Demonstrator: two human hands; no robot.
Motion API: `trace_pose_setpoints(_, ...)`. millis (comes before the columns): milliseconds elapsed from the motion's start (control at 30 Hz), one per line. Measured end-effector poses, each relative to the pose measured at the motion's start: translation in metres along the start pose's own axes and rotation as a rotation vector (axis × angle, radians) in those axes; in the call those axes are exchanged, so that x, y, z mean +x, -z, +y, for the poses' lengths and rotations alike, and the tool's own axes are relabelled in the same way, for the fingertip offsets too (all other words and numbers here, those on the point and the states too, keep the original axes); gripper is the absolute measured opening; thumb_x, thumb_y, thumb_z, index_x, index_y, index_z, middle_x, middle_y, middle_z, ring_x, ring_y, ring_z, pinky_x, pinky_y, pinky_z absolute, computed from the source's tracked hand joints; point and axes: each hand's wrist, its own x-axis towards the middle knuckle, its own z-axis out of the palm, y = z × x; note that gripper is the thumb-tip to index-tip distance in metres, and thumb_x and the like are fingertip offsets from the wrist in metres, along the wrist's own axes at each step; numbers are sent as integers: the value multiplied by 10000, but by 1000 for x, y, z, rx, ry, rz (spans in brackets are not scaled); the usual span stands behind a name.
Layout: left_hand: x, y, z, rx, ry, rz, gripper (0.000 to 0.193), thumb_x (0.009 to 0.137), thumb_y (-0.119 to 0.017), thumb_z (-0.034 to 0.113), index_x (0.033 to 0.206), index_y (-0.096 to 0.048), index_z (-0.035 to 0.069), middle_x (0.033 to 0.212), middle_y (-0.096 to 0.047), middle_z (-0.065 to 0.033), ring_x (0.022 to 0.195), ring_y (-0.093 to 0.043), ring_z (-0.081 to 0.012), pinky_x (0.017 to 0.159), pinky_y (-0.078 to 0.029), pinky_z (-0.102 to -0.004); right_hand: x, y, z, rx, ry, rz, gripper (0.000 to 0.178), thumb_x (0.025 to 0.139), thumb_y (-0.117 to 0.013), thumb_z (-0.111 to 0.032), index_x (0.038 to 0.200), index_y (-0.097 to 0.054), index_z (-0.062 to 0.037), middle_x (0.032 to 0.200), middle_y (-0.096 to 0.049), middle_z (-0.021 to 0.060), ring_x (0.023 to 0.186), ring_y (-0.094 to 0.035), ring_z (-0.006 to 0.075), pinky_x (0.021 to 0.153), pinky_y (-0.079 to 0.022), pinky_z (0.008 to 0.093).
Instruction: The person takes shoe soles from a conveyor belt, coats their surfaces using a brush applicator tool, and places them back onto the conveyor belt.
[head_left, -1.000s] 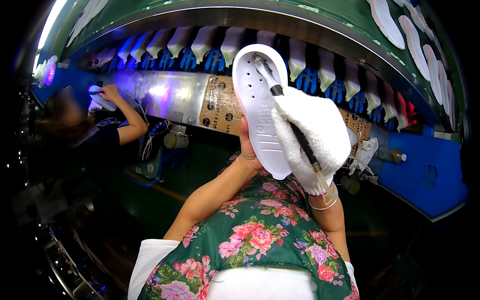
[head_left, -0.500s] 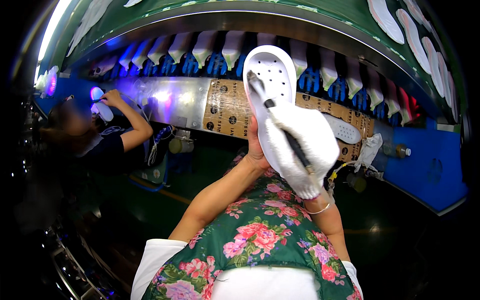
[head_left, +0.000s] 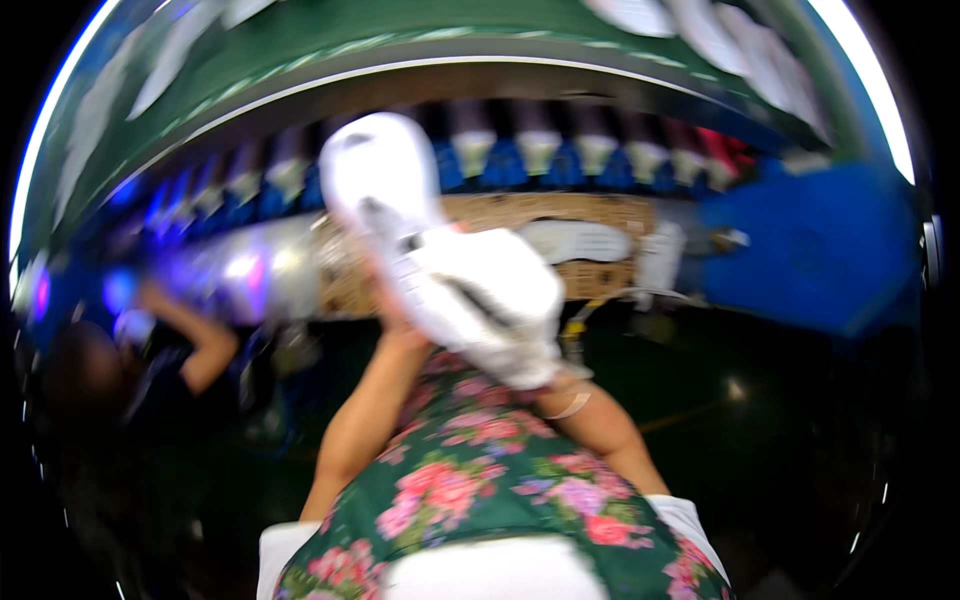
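Up against your left hand (head_left: pixel 393 318), there's the sole (head_left: pixel 385 165), gripped by its left side toward the near end, and from that hold its long axis runs away from you, leaning left, wide round end farthest out. Just right of it, your gloved right hand (head_left: pixel 490 285) is closed round the brush (head_left: pixel 475 300), and it's lying over the sole's near half! Look at the angle: the brush points ahead and left from the glove, leaning more than the sole does. Your right hand is the nearer to the bristle end, though blur hides whether those bristles touch. Beyond the glove, ahead and right, a second sole (head_left: pixel 575 242) lies crosswise on cardboard (head_left: pixel 600 280), a white cloth (head_left: pixel 660 258) right of that. Farther ahead, pale-tipped forms (head_left: pixel 540 150) stand in a row.
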Motion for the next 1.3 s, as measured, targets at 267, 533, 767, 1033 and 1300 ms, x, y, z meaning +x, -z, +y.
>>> trace_pose_setpoints(267, 6, -25, -3, 207, -25, 20, 892, 894, -582, 640, 1534, -317, 77, 1434, -493, -232, 1296, -503, -384, 1112, -372, -584, -35, -21, 41, 324, 30, 104, 221, 861, -693, -133, 1080, -708, -104, 1098, -704, 128, 1024, -672, 310, 915, -527, 463)
trace_pose_setpoints(533, 24, -34, -3, -105, 187, -344, 713, 948, -627, 456, 1528, -356, 142, 1389, -533, -172, 1265, -524, -328, 1119, -374, -541, -64, -3, 53, 408, -142, 81, 283, 853, -717, -164, 1128, -694, -97, 1133, -696, 128, 1056, -660, 316, 931, -513, 467)
trace_pose_setpoints(767, 60, -4, -3, -209, 169, -365, 832, 919, -602, 569, 1534, -325, 82, 1476, -457, -184, 1335, -448, -394, 1121, -331, -615, -66, -1, 62, 357, -202, 110, 343, 846, -737, -191, 1170, -682, -92, 1165, -690, 129, 1083, -649, 320, 945, -500, 471)
trace_pose_setpoints(1033, 44, -8, 30, -126, 63, -215, 900, 868, -579, 689, 1486, -403, 59, 1378, -540, -242, 1209, -532, -468, 1014, -430, -673, -71, -17, 54, 158, -45, 53, 414, 838, -761, -222, 1218, -669, -86, 1200, -683, 130, 1114, -636, 326, 961, -486, 475)
trace_pose_setpoints(1300, 38, -44, 8, -331, 211, -291, 1098, 737, -477, 917, 1419, -484, 56, 1255, -601, -286, 1030, -618, -512, 891, -516, -617, -37, 28, -1, 334, -156, -121, 221, 762, -793, -34, 979, -759, -55, 890, -741, 93, 800, -712, 267, 735, -556, 356)
